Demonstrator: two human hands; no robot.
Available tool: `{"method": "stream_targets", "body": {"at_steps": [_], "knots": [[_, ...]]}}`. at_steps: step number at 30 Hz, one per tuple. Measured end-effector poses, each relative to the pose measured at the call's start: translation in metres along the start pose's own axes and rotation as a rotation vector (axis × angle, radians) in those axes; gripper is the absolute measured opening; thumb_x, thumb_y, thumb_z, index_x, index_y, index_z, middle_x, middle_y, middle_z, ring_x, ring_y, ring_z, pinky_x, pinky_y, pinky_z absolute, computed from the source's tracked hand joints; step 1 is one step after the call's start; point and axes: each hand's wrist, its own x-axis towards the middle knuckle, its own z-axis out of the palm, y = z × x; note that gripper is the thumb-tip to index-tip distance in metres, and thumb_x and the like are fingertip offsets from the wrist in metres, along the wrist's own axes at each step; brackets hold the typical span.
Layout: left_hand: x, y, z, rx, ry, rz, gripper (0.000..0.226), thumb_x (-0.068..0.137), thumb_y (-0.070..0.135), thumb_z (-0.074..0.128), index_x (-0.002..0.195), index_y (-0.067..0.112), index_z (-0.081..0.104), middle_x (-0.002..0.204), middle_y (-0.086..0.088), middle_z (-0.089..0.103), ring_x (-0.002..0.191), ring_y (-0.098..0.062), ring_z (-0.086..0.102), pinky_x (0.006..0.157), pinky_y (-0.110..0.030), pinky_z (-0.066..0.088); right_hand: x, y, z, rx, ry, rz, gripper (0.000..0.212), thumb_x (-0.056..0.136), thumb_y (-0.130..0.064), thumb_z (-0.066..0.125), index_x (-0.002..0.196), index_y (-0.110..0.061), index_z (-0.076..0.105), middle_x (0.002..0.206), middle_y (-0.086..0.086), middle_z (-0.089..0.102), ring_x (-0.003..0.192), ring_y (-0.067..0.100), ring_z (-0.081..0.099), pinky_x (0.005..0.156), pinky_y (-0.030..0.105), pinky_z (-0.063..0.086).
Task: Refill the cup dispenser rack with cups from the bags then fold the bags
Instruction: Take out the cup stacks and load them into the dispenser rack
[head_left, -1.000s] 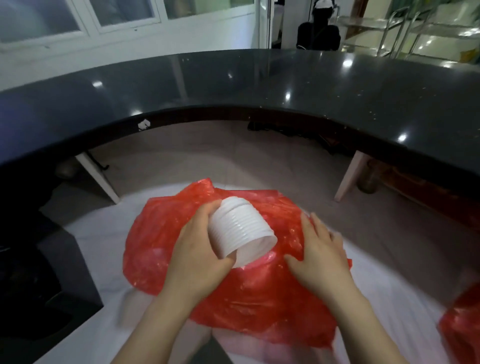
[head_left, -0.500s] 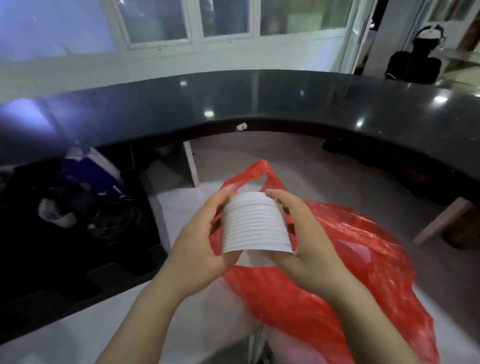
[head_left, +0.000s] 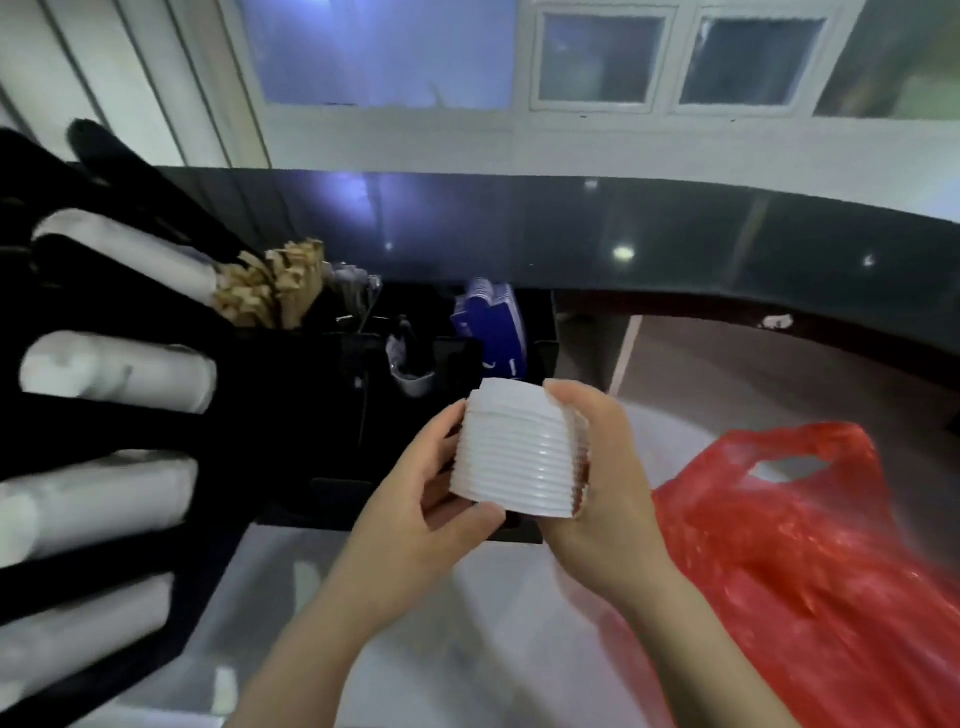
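Having been lifted clear of the red bag lying on the worktop, the stack of white cups is now clasped by both left hand and right hand and faced toward the black dispenser rack, so loading seems next.

A curved dark counter is seen across the middle, its glossy top marked by bright reflections. Behind the counter, white-framed windows are set in a pale wall. Below the counter's near edge, a bundle of brown paper pieces is seen, and to its right a blue item stands upright, too blurred to be identified. Beneath these, a white tabletop is spread.
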Motion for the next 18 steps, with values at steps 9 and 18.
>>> {"method": "stream_targets", "body": {"at_steps": [9, 18], "knots": [[-0.065, 0.009, -0.037, 0.129, 0.319, -0.077, 0.093, 0.066, 0.040, 0.081, 0.141, 0.047, 0.028, 0.125, 0.008, 0.061, 0.114, -0.012, 0.059, 0.085, -0.029, 0.054, -0.005, -0.014, 0.073, 0.253, -0.245, -0.167, 0.074, 0.076, -0.019, 0.075, 0.132, -0.039, 0.032, 0.152, 0.004, 0.021, 0.140, 0.012, 0.027, 0.105, 0.014, 0.031], [-0.143, 0.049, -0.081, 0.283, 0.397, 0.041, 0.087, 0.067, 0.045, 0.080, 0.136, 0.056, 0.028, 0.129, 0.024, 0.052, 0.121, -0.001, 0.051, 0.094, -0.026, 0.050, -0.033, -0.096, 0.117, 0.338, -0.210, -0.225, 0.094, 0.071, -0.037, 0.078, 0.144, -0.033, 0.018, 0.148, 0.019, 0.023, 0.138, 0.032, 0.031, 0.109, 0.047, 0.036]]}}
